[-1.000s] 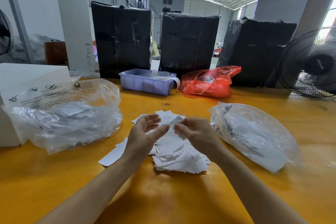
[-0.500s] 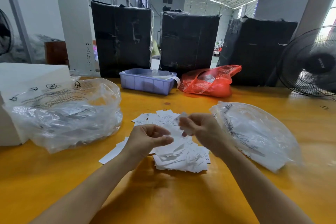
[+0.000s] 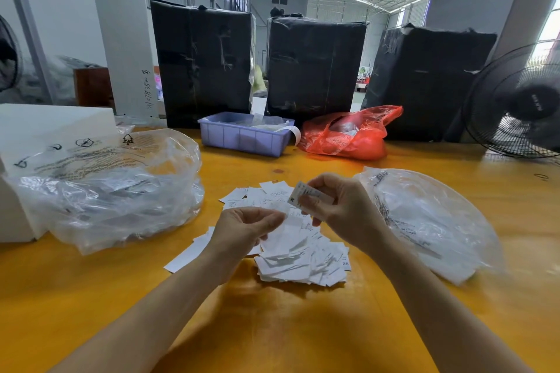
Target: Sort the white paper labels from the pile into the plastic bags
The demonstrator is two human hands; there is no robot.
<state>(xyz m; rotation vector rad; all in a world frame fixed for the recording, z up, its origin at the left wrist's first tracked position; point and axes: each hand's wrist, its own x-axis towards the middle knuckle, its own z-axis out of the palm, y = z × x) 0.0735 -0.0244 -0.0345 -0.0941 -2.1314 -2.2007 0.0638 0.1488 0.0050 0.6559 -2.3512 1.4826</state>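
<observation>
A pile of white paper labels (image 3: 298, 254) lies on the yellow table (image 3: 272, 327) between two clear plastic bags. The left bag (image 3: 115, 191) is bulky and holds labels; the right bag (image 3: 430, 221) lies flatter with labels inside. My right hand (image 3: 342, 215) hovers above the pile's far side and pinches a printed label (image 3: 301, 195) between thumb and fingers. My left hand (image 3: 242, 230) is over the pile's left side, fingers curled, with its fingertips on a thin white label (image 3: 291, 221).
A purple plastic bin (image 3: 245, 138) and a red plastic bag (image 3: 348, 133) sit at the table's far side before three black-wrapped bales (image 3: 312, 70). A black fan (image 3: 521, 106) stands at the far right. A white foam box (image 3: 39, 127) is at the left edge.
My right hand rose from the pile with a label pinched in it. My left hand turned from palm-up to curled over the pile's left side.
</observation>
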